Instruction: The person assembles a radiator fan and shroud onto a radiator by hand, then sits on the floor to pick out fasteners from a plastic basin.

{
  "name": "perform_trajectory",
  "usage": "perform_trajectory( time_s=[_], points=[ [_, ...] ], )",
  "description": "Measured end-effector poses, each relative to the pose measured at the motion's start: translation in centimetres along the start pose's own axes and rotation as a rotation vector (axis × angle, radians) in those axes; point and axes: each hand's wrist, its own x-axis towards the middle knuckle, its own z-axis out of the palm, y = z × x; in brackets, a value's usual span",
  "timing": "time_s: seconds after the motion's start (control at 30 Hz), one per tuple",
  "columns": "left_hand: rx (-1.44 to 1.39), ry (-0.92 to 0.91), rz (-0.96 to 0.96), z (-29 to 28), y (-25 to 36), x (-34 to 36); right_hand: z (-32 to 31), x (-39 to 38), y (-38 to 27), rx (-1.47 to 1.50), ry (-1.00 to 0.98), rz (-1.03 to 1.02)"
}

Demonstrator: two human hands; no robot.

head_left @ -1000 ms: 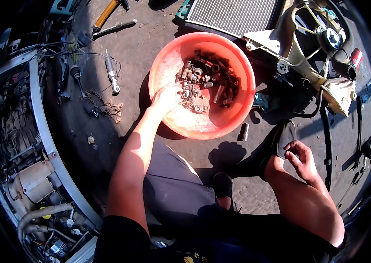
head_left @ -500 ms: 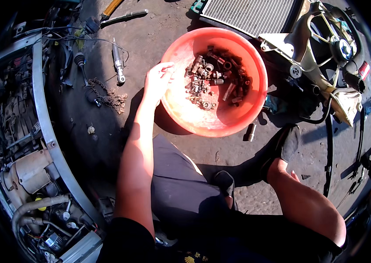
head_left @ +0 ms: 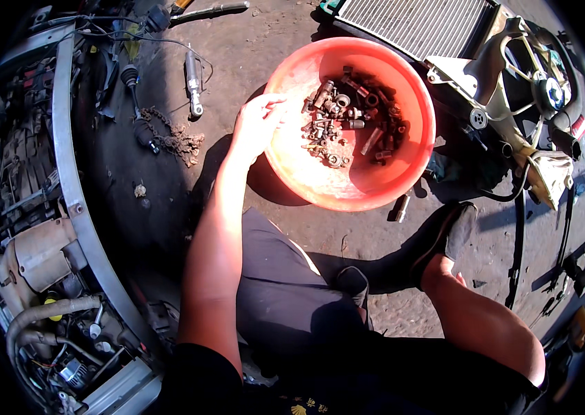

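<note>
A round red plastic basin [head_left: 292, 166] stands on the ground in front of me, with several rusty, greasy bolts, nuts and sockets [head_left: 337, 107] heaped in it. My left hand [head_left: 258, 123] is at its left rim. The fingers are loosely bent and apart, reaching just over the rim, with nothing visible in them. Whether they touch the basin is hard to make out. Behind my bent right leg [head_left: 479, 318], pale fingertips [head_left: 460, 279] peek out, seemingly my right hand's; the rest of it is hidden.
An engine bay behind a metal frame bar [head_left: 75, 173] fills the left side. A ratchet tool [head_left: 193, 83] and a drive shaft [head_left: 137, 111] lie left of the basin. A radiator [head_left: 410, 28] and fan shroud [head_left: 507, 90] are far right. A metal cylinder [head_left: 402, 207] lies near my shoe [head_left: 460, 235].
The view has shifted and turned slightly. My left hand stays at the basin's left rim, its fingers reaching a little further over it. The parts in the basin look unchanged.
</note>
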Motion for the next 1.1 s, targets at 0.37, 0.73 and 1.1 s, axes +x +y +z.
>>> perform_trajectory(
  time_s=[0.37, 0.73, 1.1],
  points=[
    [0.028, -0.047, -0.029, -2.0, 0.4, -1.9, 1.2, 0.0, -2.4, -0.053, -0.04, 0.0],
    [-0.011, -0.005, -0.014, -2.9, 0.2, -1.9, -1.5, -9.7, -14.2, -0.342, -0.114, -0.078],
    [-0.139, -0.108, 0.073, 4.3, -3.9, 2.2, -0.2, -15.4, -22.4, -0.274, -0.145, -0.329]
  ],
)
